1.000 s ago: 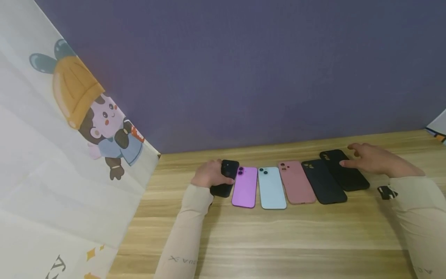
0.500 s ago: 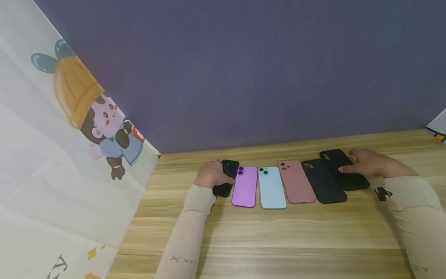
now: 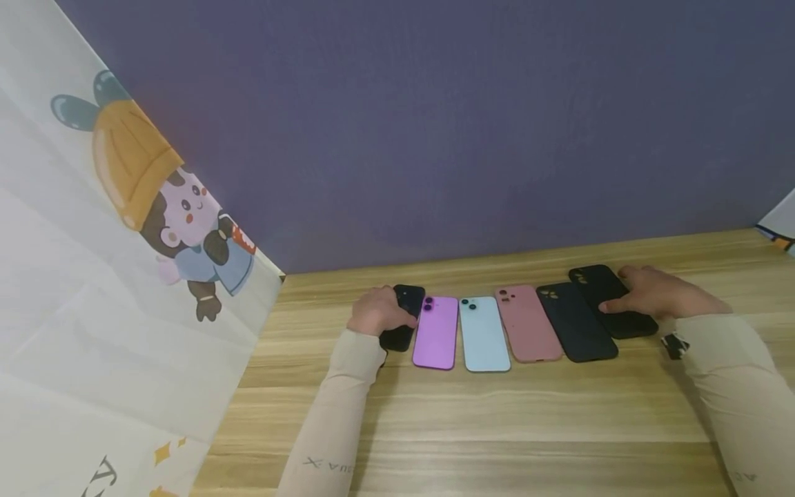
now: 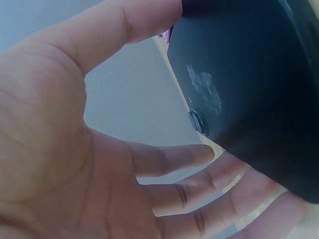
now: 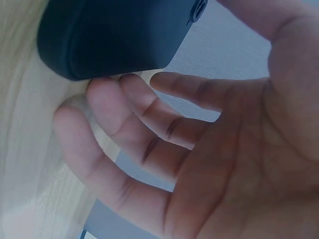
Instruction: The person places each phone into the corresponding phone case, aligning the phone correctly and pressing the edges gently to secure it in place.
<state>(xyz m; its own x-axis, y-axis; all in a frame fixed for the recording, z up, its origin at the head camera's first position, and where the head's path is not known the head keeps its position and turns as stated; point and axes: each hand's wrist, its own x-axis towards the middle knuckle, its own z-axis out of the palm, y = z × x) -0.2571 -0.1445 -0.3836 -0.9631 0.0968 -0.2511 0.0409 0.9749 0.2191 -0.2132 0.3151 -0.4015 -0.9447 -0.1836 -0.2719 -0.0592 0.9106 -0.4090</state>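
Note:
At the left end of a row, my left hand [image 3: 375, 310] grips a black phone [image 3: 398, 338], lying back up, with the thumb at its right edge and the fingers at its left. In the left wrist view this phone [image 4: 244, 89] shows a pale scuff. At the right end my right hand [image 3: 661, 295] is over a black phone case [image 3: 632, 326]. Its thumb lies across the case, near the left side. In the right wrist view some fingertips meet the edge of the case [image 5: 119, 37], while the lowest finger stays apart from it.
Between the hands lie a purple phone [image 3: 436, 338], a pale blue phone [image 3: 486, 338], a pink phone case [image 3: 530, 328] and another black phone case [image 3: 577, 328], partly under the rightmost one. The wooden table [image 3: 497, 428] meets a dark blue panel [image 3: 435, 138] behind.
My right hand has come left and its raised fingers have lowered to the rightmost case. The left hand has shifted slightly right on the black phone. The phones and cases have stayed put.

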